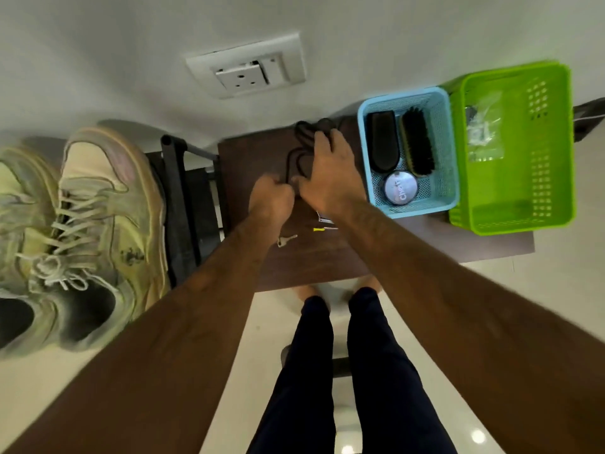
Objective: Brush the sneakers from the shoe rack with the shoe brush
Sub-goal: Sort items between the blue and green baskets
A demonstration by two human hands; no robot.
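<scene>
— What's this person got on?
— Dark navy trousers [376, 371], long and slim in the leg, plain cloth down to the ankles.
— And the arms?
— The left forearm [196, 306] and the right forearm [442, 273] are bare right up to where I lose sight of them, with fine hair along both. The left hand [270, 199] and the right hand [330, 172] are bare as well.
— Shoes?
— The feet [307, 293] look bare below the hems, though it's too blurred to be sure.

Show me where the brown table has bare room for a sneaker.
Bare: the near strip of the table, between the key and its front edge, and the strip before the green basket. Crowded: far middle, where left hand and right hand hold the black cable; the blue basket fills the right.
</scene>
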